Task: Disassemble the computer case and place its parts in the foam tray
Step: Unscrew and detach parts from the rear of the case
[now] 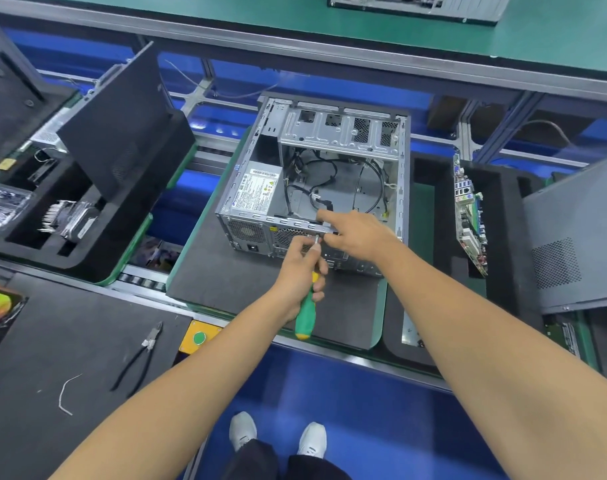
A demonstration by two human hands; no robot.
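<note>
Power supply label (258, 188): print too small, unreadable.

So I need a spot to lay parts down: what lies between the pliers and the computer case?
In the head view, between the pliers and the computer case: a yellow box with a green button, then bare dark foam mat.

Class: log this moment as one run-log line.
left hand: grips screwdriver | tip: at case rear edge | right hand: rests on case rim | motherboard: in foam tray
</note>
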